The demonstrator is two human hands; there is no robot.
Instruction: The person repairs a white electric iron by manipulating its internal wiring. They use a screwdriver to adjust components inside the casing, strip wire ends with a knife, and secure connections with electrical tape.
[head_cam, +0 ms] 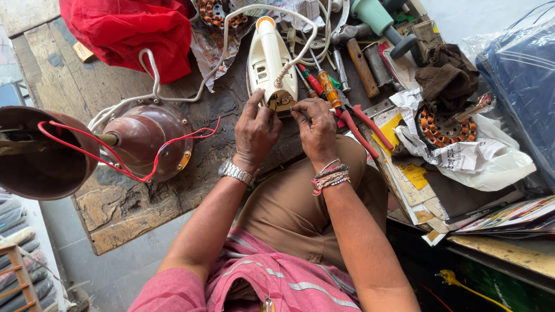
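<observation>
Iron: cream plastic electric iron lay flat on worn wooden surface, rear end toward the person.
Left hand: grip pinched on rear terminal block, steadying it.
Right hand: fingertips closed there, possibly on a small part; unclear.
Nearby: orange-handled screwdriver within reach.

Light: soft, even daylight, pretty bright all over, no harsh lamp look.
Shadows: faint and short, mostly tucked under the hands and tools on the wooden surface.
Glare: shiny spots on the white iron and the plastic bag at right.
Focus: centre is sharp.
Edges: wide-angle stretch, corners bend outward, bottom right goes dark.
</observation>
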